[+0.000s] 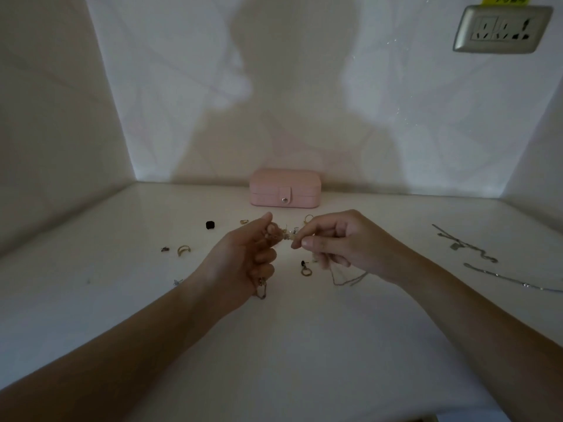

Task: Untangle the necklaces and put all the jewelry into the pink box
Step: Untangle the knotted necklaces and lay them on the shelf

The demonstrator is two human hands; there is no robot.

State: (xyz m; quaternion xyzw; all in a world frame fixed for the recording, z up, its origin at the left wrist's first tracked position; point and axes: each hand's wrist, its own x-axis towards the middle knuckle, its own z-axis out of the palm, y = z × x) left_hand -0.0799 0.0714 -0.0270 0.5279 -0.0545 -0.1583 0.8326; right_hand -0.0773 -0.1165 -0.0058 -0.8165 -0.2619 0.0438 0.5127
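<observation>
At the far left of the white table [91, 300], a small dark piece [164, 248] and a gold cuff ring [183, 250] are lying side by side. A black block [210, 225] is sitting beyond them, and a tiny silvery piece [177, 282] is lying nearer the person.

The left hand [243, 254] is hovering above the table, fingers curled, pinching one side of a necklace knot [285, 234]. A short chain end [261, 289] is dangling below its palm. Behind the knot, against the wall, the pink box [285, 188] is sitting closed with its strap snapped down.

The right hand [332, 239] is pinching the knot's other side between thumb and forefinger, and a thin chain loop [347, 278] is trailing from under it onto the table. A hoop earring [305, 268] is lying just below the knot. Well to the right, a pendant necklace [466, 246] and a plain silver chain [511, 280] are lying stretched out, apart from each other.

The untangling step seems to be in hand, with nothing boxed yet. The next move is likely calling for gentle teasing of the strands rather than a hard pull, which could tighten the knot. Opening the box would be coming after that.
</observation>
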